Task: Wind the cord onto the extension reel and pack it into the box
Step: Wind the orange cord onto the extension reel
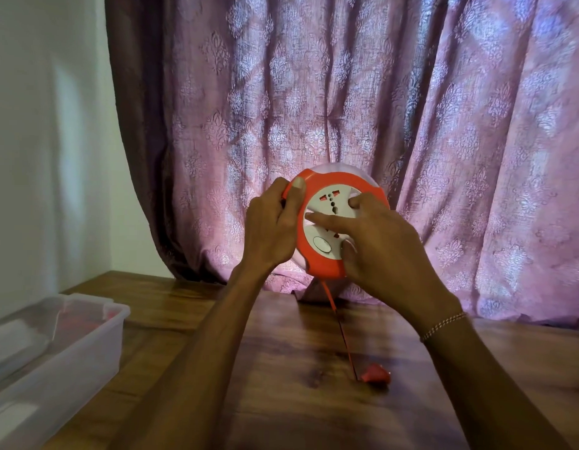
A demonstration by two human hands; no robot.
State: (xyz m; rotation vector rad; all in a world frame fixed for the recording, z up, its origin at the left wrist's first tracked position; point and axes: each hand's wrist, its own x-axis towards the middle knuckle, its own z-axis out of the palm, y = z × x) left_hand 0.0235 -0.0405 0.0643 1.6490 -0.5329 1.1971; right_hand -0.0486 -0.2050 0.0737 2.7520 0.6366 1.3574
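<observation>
one reel [327, 222], one cord [341, 329], one plug [375, 373], one box [54, 345], two hands [271, 228]

One wide-angle camera sits on the person's head, looking forward and slightly down along both forearms toward the wooden tabletop [281, 401] and the curtain [346, 92] hanging just behind it. It is close — the arms fill the lower frame, the wall [38, 125] bends at the left edge — and no second view overlaps it.
</observation>
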